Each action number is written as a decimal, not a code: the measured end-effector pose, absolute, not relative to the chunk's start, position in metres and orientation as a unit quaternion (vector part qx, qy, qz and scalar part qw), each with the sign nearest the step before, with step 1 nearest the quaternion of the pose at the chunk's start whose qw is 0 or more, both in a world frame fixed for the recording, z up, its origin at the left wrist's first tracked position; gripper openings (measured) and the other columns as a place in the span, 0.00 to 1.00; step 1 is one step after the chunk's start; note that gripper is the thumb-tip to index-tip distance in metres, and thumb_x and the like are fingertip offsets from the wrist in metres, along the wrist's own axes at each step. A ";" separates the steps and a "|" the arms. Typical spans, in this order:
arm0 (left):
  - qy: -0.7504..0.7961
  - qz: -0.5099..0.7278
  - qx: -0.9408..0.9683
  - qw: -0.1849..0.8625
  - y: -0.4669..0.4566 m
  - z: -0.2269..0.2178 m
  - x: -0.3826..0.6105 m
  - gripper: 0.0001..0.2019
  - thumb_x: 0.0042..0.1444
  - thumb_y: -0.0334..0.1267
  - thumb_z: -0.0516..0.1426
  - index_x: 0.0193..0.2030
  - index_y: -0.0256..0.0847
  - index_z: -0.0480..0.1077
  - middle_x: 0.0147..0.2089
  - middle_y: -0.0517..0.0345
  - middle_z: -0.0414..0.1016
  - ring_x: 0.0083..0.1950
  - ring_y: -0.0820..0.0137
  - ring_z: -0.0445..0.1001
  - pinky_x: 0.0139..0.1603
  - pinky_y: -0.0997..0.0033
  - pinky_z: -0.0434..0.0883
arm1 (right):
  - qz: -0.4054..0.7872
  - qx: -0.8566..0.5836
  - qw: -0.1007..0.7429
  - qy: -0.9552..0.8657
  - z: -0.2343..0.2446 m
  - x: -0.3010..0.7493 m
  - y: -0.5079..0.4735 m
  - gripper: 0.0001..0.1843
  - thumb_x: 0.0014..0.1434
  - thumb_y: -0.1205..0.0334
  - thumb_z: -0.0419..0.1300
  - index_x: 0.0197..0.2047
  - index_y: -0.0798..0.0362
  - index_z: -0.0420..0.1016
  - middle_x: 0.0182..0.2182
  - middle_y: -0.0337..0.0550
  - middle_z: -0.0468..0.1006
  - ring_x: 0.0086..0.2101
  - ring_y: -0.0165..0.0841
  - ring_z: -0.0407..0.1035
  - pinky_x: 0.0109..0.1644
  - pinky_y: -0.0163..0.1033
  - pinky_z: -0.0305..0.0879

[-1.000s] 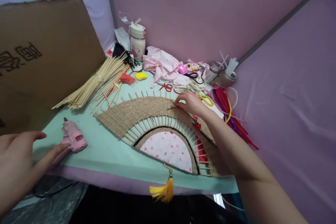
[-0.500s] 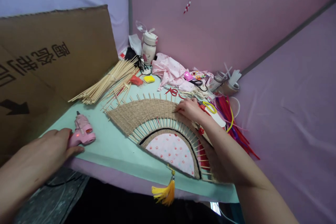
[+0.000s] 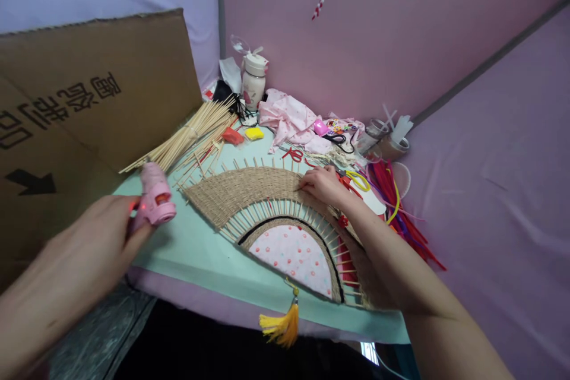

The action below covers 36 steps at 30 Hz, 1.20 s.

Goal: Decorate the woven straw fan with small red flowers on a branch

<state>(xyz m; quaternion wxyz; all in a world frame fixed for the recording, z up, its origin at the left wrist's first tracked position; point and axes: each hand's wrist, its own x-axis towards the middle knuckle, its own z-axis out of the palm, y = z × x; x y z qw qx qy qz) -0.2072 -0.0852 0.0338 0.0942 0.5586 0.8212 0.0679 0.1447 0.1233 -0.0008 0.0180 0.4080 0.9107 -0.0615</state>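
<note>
Head view: glue gun [image 3: 155, 190] in grasp of left hand [image 3: 103, 237], fan [image 3: 243, 187] beneath right hand [image 3: 322, 184], hold unclear.

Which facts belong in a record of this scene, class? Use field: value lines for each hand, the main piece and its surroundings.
Left hand: gripping a pink glue gun
Right hand: touching the upper band of a tan, fan-shaped woven piece with wooden ribs; whether it pinches anything is unclear
Piece's centre: pale half-round cloth with red dots
Piece's straight edge: yellow tassel
Behind, left: tied bundle of pale wooden sticks
Behind that: white lidded bottle
</note>
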 end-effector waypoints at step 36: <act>0.566 0.419 0.471 0.531 0.023 -0.007 -0.052 0.20 0.55 0.54 0.53 0.31 0.36 0.69 0.18 0.64 0.63 0.18 0.76 0.61 0.20 0.77 0.56 | -0.499 0.488 -0.379 0.607 0.006 0.156 0.130 0.08 0.43 0.56 0.66 0.25 0.50 0.75 0.27 0.37 0.78 0.31 0.31 0.68 0.43 0.39 0.60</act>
